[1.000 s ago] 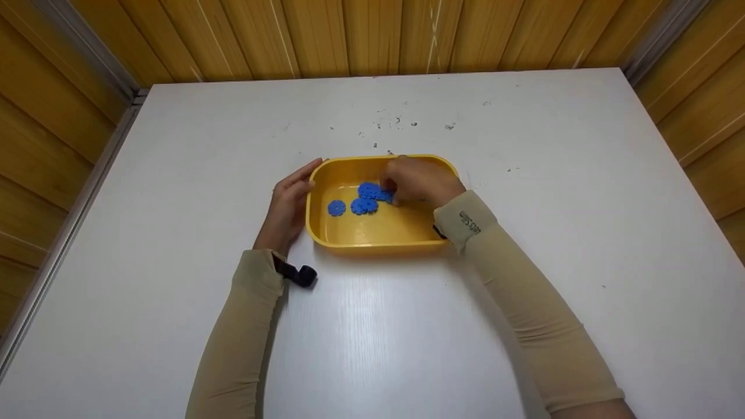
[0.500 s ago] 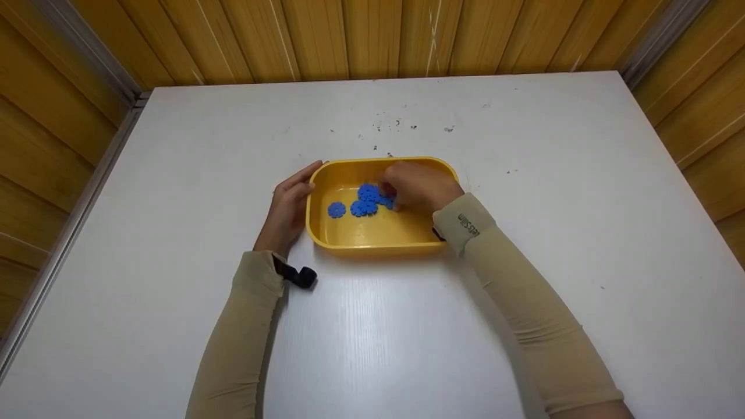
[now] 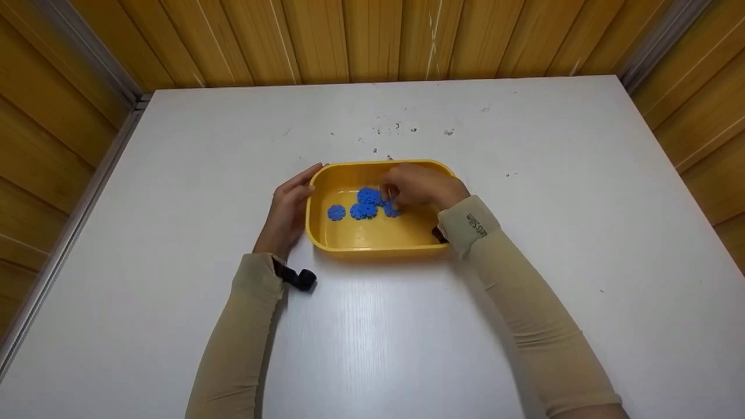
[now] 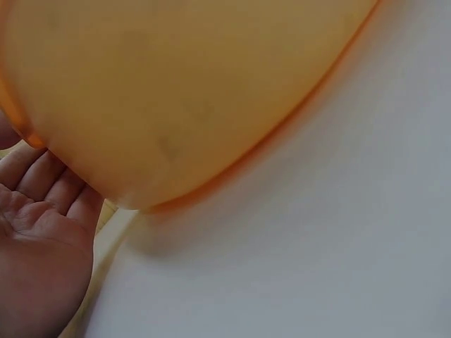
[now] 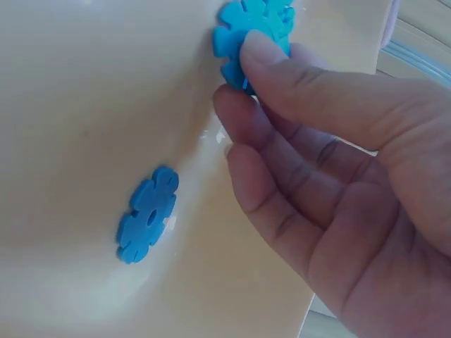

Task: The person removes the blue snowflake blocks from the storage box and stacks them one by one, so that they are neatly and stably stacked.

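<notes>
A yellow plastic tub (image 3: 349,237) stands on the white table with several blue flower-shaped plastic discs (image 3: 365,203) on its floor, some of them overlapping. My left hand (image 3: 286,203) grips the tub's left end, thumb at the rim and fingers along the outer wall. Inside the tub, my right hand (image 3: 420,185) pinches a blue notched disc (image 5: 229,44) between thumb and fingers. Part of that disc is hidden behind the thumb. In the right wrist view a single disc (image 5: 148,215) lies apart from the hand. Another lone disc (image 3: 336,212) is near the tub's left end.
The white table (image 3: 361,337) carries small dark marks beyond the tub. Yellow wooden panelling (image 3: 372,41) borders its back, with more panels on both sides. A black wrist-camera mount (image 3: 304,279) juts from the left sleeve.
My right fingertips have shifted slightly, and a disc beneath them shows more fully beside the pile. The left hand keeps its grip on the tub. The head view has tilted up slightly.
</notes>
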A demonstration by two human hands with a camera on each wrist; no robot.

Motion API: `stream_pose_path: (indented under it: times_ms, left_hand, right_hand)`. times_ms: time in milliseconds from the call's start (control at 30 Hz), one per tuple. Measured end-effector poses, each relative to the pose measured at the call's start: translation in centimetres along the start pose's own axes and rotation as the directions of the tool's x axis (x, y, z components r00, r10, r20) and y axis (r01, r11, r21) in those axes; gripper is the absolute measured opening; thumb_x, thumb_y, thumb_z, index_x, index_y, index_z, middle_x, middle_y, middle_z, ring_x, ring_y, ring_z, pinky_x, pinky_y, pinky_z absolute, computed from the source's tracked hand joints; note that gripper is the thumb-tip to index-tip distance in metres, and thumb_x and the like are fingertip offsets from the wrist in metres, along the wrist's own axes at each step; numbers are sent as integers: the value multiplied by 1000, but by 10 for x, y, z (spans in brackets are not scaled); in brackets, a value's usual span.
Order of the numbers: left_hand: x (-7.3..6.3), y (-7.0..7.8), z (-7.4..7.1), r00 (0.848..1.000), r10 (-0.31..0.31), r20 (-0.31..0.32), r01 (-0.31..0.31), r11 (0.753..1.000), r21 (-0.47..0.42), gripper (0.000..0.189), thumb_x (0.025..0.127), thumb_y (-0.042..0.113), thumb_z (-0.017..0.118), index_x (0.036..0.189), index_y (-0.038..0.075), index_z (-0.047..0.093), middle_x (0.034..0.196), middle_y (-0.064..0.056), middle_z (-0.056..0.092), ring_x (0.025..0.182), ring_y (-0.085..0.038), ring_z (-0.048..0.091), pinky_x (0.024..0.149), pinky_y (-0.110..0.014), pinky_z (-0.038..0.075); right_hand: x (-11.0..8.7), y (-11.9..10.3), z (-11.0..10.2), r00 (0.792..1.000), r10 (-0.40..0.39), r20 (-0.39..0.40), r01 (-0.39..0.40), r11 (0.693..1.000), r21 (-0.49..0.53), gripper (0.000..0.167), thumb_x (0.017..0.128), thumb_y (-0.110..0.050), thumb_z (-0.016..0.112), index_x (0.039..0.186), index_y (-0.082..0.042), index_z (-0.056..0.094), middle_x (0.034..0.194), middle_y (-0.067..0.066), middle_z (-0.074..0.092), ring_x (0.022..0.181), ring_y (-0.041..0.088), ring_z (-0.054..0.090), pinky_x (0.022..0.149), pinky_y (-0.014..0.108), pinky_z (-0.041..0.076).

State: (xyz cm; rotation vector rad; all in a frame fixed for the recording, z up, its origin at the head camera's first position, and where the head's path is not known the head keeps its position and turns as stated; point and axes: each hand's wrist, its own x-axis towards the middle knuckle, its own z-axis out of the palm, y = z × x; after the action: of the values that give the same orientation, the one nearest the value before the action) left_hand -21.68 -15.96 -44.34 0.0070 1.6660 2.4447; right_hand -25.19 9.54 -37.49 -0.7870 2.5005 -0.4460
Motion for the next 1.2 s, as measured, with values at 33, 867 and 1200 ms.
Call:
stream_pose_path:
  times_ms: [33,867,1200]
  left_hand:
    - [0,0,0,1000,1,0,-1,1000,-5,51,92,1,43,142,5,46,147,-5,48,136,-19,44,111,-32,39]
    - [4,0,-1,1000,12,10,-12,999,-33,51,92,0,43,143,3,43,147,-5,47,136,-19,44,111,-32,39]
    - [3,-2,-2,1000,12,19,-12,999,-42,51,92,1,42,143,4,43,147,-6,47,136,-20,44,110,-33,40]
  right_hand:
    - [0,0,-1,1000,8,9,-8,1000,10,8,87,-7,67,94,-12,65,86,5,56,78,21,54,66,26,45]
    - [-31,5,-46,998,-9,-55,16,991,131,13,90,-9,65,102,-8,69,100,6,70,88,22,61,86,33,54]
    - [-47,18,-50,992,18,-124,-1,991,136,16,90,-7,64,105,-5,69,104,7,71,94,23,63,87,36,55]
